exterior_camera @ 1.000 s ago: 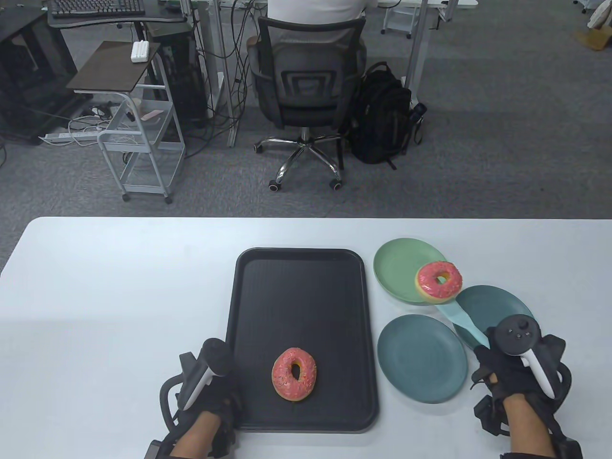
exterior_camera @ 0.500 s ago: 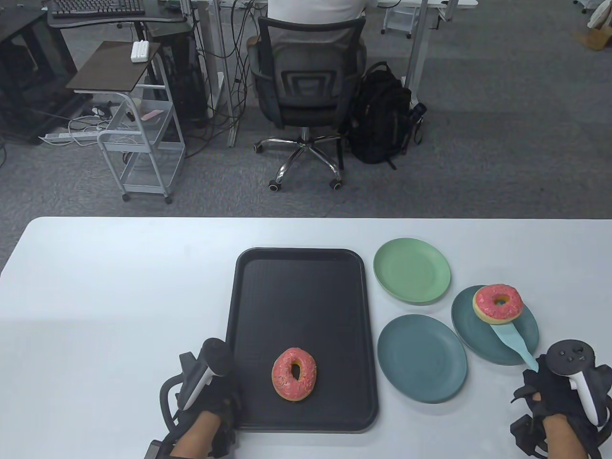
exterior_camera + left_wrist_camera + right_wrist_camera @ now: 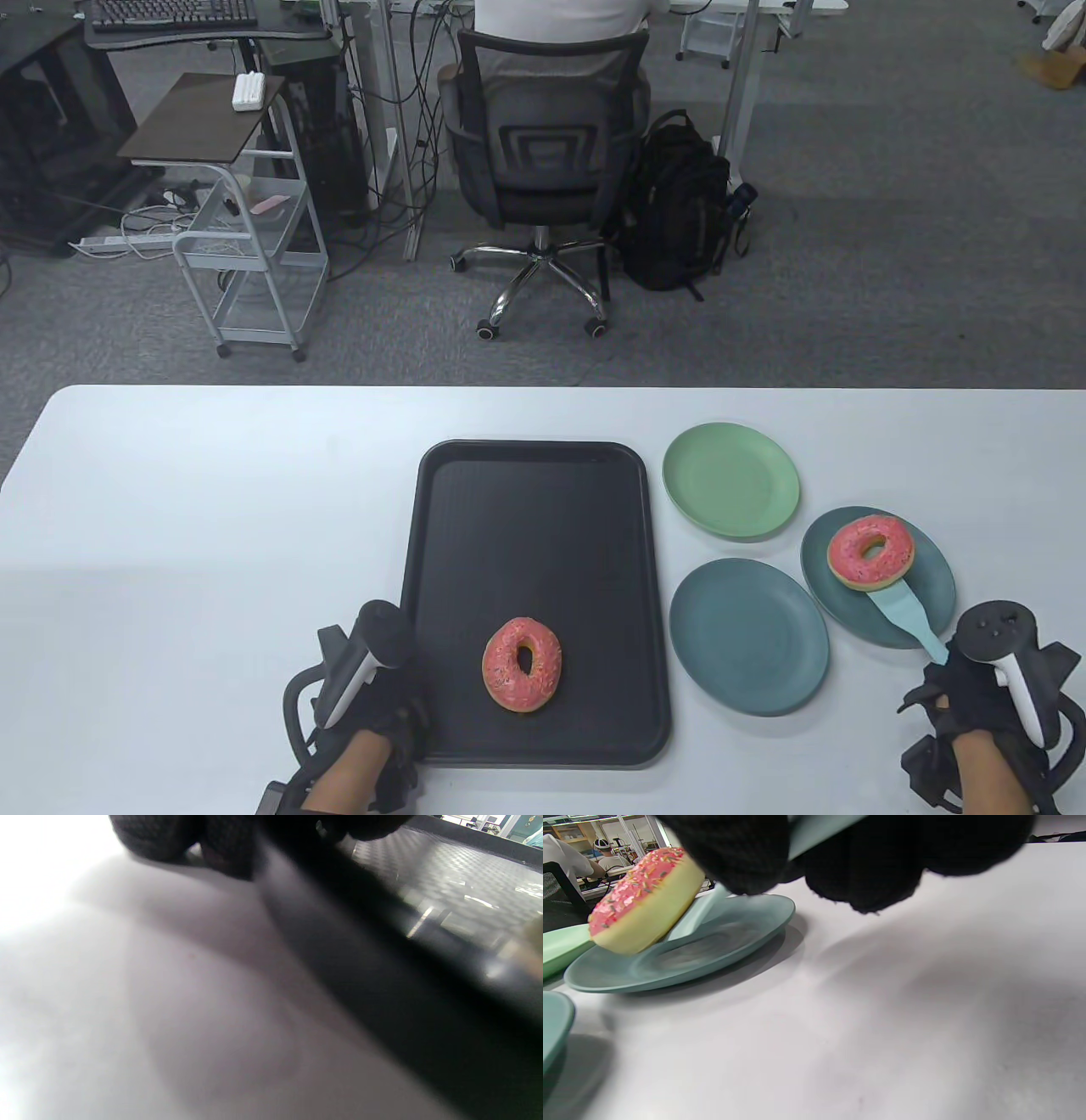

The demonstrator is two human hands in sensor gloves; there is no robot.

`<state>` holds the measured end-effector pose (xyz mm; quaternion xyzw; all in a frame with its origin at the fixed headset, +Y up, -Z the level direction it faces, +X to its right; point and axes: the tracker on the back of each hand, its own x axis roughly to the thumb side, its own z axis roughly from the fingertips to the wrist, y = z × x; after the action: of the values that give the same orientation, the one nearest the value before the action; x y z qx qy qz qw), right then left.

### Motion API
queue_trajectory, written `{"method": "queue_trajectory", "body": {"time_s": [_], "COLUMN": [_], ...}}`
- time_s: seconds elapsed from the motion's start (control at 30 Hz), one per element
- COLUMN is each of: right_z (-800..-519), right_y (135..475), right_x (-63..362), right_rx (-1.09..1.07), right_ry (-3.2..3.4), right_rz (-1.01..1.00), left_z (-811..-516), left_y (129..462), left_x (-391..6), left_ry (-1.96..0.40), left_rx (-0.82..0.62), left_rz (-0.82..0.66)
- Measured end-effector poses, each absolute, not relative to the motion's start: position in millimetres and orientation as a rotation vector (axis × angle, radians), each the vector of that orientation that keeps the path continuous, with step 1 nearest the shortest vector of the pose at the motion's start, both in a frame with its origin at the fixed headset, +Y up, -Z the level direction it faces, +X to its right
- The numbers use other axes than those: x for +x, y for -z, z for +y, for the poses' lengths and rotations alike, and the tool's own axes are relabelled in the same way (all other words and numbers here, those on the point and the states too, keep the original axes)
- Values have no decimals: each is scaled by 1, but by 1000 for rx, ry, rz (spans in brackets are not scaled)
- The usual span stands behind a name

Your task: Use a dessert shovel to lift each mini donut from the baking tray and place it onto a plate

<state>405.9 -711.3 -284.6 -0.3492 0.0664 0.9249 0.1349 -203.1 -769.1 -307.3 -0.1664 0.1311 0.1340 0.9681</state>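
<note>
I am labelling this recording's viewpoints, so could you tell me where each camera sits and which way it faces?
Table view: above the near edge, looking down and outward over the table; shows the left hand and the right hand entering from below.
Left wrist view: low beside the black tray, blurred; dark gloved fingers at the top.
Right wrist view: just above the tabletop, facing the donut tilted on the shovel over the far-right plate; gloved fingers above.
Shared: table and right wrist views both show that donut, shovel and plate.

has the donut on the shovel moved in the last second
Yes. The donut on the shovel has gone from over the light green plate to the teal plate on the right, toward the near right of the table.
</note>
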Motion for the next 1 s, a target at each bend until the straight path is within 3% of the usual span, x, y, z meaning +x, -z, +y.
{"method": "queue_trajectory", "body": {"time_s": [0.73, 1.0], "right_z": [-694, -697], "right_y": [280, 276], "right_x": [403, 411], "right_rx": [-1241, -1296], "right_ry": [-2744, -2711], "right_rz": [-22, -16], "left_z": [-770, -770], "left_y": [308, 308], "left_x": [-203, -203], "left_ry": [-269, -269], "left_rx": [-337, -337], "left_rz": [265, 265]}}
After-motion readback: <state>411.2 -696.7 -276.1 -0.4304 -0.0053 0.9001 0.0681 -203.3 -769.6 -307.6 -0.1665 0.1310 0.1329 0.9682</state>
